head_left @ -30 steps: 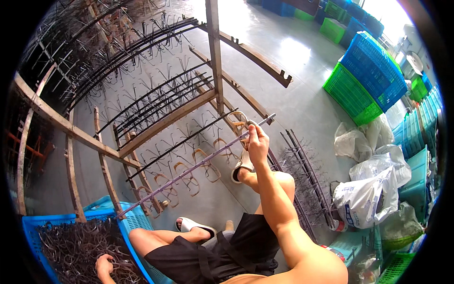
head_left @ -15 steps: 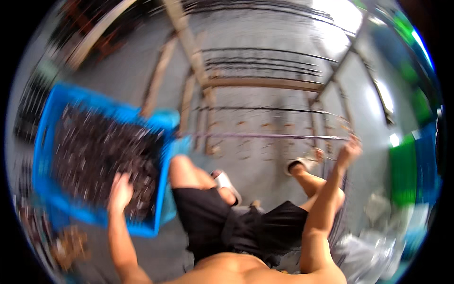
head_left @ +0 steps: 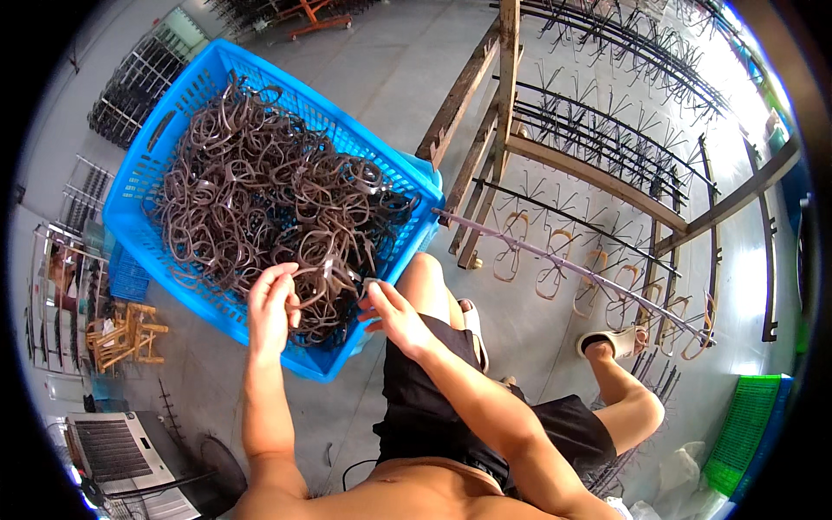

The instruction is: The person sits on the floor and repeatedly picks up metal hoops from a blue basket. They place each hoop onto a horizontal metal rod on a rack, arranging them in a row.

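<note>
A blue plastic crate (head_left: 347, 130) holds a tangled heap of brown and dark eyeglass frames (head_left: 251, 182). Over the crate's near side, my left hand (head_left: 272, 308) pinches one brown eyeglass frame (head_left: 309, 272). My right hand (head_left: 397, 319) is beside it at the crate's near right edge, its fingers bent together at the heap; what they grip, if anything, is hard to make out. To the right, a thin purplish rod (head_left: 568, 260) carries several eyeglass frames (head_left: 551, 267) hanging in a row. Neither hand touches that rod.
Right of the crate, a wooden rack (head_left: 598, 179) bears dark rods with wire hooks. Below are my legs and a pale shoe (head_left: 614, 343). Green crates (head_left: 747, 425) stand at the far right, a small bamboo stool (head_left: 126, 336) at left, and a grey panelled machine (head_left: 121, 451) lower left.
My right hand has left the right end of the rod and come over to the crate beside my left hand. The view has turned, bringing the crate nearer the middle.
</note>
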`<state>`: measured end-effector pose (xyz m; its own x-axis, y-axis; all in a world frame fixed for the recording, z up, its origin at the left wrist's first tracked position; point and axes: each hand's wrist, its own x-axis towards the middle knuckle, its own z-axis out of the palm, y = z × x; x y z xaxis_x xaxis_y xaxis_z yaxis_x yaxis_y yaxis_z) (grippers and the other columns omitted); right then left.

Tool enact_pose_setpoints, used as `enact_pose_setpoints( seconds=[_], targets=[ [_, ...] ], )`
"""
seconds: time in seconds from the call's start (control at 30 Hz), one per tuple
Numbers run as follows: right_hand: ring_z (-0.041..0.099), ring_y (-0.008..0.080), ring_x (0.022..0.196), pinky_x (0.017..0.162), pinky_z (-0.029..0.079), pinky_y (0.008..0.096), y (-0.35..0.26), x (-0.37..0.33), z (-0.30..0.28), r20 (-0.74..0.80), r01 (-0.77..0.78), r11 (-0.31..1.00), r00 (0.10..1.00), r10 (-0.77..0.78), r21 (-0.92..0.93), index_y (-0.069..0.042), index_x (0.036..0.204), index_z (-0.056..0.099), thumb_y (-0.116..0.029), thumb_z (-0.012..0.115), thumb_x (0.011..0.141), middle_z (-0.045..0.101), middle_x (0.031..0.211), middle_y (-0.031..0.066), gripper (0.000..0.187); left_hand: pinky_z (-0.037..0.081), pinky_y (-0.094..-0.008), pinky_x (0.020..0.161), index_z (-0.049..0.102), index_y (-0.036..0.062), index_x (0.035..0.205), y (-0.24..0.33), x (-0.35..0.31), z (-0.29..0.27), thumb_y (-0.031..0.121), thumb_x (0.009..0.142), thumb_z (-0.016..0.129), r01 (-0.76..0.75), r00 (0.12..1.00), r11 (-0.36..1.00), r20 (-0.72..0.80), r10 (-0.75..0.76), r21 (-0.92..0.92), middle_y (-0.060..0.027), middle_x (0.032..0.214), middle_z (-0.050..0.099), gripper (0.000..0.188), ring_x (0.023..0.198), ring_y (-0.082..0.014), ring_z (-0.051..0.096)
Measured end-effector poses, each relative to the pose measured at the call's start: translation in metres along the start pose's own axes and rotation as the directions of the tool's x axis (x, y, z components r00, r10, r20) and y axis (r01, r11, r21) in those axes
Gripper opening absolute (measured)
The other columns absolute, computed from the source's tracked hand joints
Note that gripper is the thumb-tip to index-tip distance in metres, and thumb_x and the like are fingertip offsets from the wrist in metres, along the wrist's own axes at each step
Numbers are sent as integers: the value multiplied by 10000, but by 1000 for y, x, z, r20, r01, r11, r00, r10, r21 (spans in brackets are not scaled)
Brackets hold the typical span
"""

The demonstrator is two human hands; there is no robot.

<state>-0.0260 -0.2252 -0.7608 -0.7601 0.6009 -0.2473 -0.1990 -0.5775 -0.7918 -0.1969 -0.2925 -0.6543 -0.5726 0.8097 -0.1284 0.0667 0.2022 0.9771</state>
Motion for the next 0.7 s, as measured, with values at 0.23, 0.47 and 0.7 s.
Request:
enact_pose_setpoints(
  seconds=[0.23,0.47,0.7],
  targets=[
    [529,186,887,759,466,333,4,11,10,-40,9,982,999,-1,191,-59,1385,249,-521,415,928,497,1079,90,671,377,-198,421,498,29,1161,-40,-43,31,130,965,415,-208,977,978,40,209,-22,-13,664,476,235,508,-63,429],
    [548,265,907,824,459,423,-11,-3,2,117,-177,598,984,138,781,-106,1171,420,-518,374,939,531,1063,104,475,396,-225,450,419,12,1256,-50,-65,56,161,987,355,-245,969,908,-66,237,-339,-15,720,434,314,578,-82,428],
    [580,166,838,718,463,290,-53,-34,-24,130,-1,716,984,-125,698,-129,1173,486,-353,471,941,592,929,50,323,340,-212,451,515,-20,1078,-92,-73,71,111,954,420,-343,932,939,130,338,16,-39,720,518,205,539,-83,457]
  ],
)
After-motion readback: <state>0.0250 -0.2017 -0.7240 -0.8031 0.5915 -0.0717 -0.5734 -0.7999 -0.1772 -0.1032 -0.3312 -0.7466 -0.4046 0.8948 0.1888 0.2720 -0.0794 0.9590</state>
